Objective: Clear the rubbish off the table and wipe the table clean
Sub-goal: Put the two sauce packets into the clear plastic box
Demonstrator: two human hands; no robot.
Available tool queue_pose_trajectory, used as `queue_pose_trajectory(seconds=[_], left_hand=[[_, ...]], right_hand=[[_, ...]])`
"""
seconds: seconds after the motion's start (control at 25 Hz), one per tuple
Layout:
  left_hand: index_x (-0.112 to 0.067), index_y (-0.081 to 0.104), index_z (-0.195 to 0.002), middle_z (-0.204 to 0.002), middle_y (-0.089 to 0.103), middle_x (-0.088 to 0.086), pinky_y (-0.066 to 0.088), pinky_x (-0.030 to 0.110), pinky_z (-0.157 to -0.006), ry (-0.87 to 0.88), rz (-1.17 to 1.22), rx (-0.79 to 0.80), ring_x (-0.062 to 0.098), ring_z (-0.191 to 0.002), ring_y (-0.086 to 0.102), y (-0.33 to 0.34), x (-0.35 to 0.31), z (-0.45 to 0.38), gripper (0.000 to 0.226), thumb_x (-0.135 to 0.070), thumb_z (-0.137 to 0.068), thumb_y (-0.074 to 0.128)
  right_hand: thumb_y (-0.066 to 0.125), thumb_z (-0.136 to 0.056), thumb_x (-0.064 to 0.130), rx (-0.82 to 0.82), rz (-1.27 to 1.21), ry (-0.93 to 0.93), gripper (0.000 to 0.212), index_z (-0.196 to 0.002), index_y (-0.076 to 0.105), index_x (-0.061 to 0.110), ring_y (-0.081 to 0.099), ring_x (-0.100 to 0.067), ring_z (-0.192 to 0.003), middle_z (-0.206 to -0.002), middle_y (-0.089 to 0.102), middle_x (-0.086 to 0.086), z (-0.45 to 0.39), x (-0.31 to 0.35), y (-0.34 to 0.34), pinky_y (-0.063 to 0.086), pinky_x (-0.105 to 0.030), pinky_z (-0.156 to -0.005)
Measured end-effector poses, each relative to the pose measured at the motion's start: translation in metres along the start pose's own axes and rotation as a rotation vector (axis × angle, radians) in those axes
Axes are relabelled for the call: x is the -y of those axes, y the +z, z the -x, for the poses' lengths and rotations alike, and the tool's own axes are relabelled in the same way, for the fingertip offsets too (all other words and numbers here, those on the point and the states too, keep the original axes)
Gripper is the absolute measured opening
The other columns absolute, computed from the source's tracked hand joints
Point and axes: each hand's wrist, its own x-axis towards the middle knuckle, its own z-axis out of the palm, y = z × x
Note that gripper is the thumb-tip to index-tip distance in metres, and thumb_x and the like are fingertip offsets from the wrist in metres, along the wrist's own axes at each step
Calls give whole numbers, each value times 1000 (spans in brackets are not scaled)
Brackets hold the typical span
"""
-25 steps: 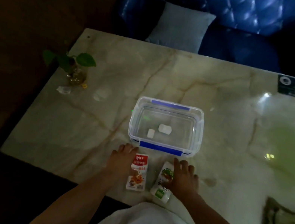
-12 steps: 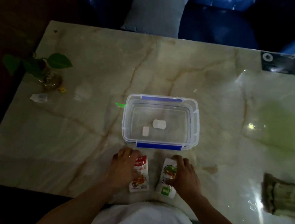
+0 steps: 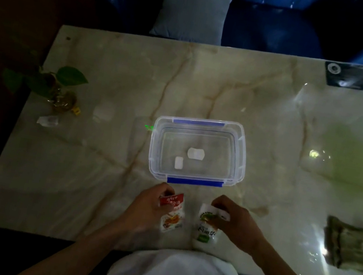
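Observation:
My left hand [image 3: 147, 206] pinches the top of a red and white snack packet [image 3: 173, 213] near the table's front edge. My right hand [image 3: 236, 223] pinches the top of a green and white snack packet [image 3: 205, 227] beside it. Both packets hang tilted, lower ends near the marble table [image 3: 95, 182]. Just beyond them stands a clear plastic box [image 3: 241, 157] with blue clips, holding two small white scraps [image 3: 194, 153]. A folded greenish cloth [image 3: 355, 245] lies at the right front. A green stain [image 3: 352, 155] spreads at the right.
A small potted plant [image 3: 59, 94] stands at the left edge, with a crumpled clear wrapper [image 3: 47, 120] and a white scrap [image 3: 103, 112] near it. A black card [image 3: 349, 76] lies at the far right corner. A blue sofa with a grey cushion [image 3: 193, 9] is behind the table.
Both hands went from lying flat on the packets to pinching their top ends and lifting them. The camera has tilted, so the table sits lower and more square in view.

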Motion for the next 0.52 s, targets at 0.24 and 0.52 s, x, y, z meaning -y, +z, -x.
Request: queue_pose_trajectory(seconds=[0.24,0.52], left_hand=[[-39,60,-88,-82,67,-20,48,12,-63,158,67,-47,-4,-72,60,-59,-67,-28,20,-45,-73,72],[-25,57,-79,-79,66,-5,49,31,-72,-2,12,-68,18,-81,63,-78,-110,-121,22,-13,-78,75]], right_hand=[[76,-78,29,-151,-96,-159,22,-93,60,34,64,4,-73,-83,68,15,-17,61,-74,49,-8,-67],[74,-79,22,-294,-92,-42,22,-100,66,25,66,-19,-81,-92,69,-3,-107,81,-101,51,-25,-73]])
